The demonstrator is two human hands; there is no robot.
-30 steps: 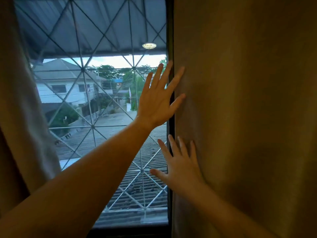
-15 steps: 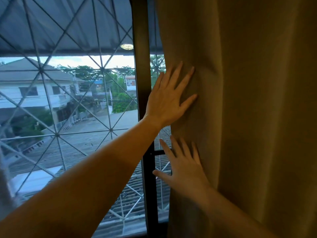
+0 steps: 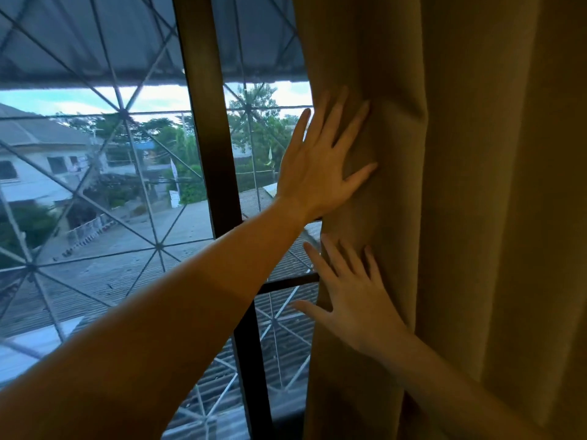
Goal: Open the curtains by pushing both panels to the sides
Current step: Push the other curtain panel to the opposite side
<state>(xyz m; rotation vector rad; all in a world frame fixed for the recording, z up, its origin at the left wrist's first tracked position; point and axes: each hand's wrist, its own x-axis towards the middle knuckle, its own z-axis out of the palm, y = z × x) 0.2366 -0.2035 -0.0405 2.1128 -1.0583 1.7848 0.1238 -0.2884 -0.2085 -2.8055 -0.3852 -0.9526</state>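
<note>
The right curtain panel [image 3: 470,217], tan and heavy, hangs bunched in folds over the right half of the view. My left hand [image 3: 320,166] lies flat against its left edge with fingers spread, arm reaching in from the lower left. Below it my right hand [image 3: 352,300] also presses flat on the same edge, fingers apart. Neither hand grips the cloth. The left curtain panel is out of view.
A dark vertical window frame post [image 3: 209,128] stands left of the curtain edge, with a short crossbar [image 3: 286,285] at mid height. Behind the glass is a diamond-pattern metal grille [image 3: 120,115], then roofs, houses and trees.
The right panel has slid further right under both flat hands, baring the frame post and more glass. The view has swung right, and the left panel has left the picture.
</note>
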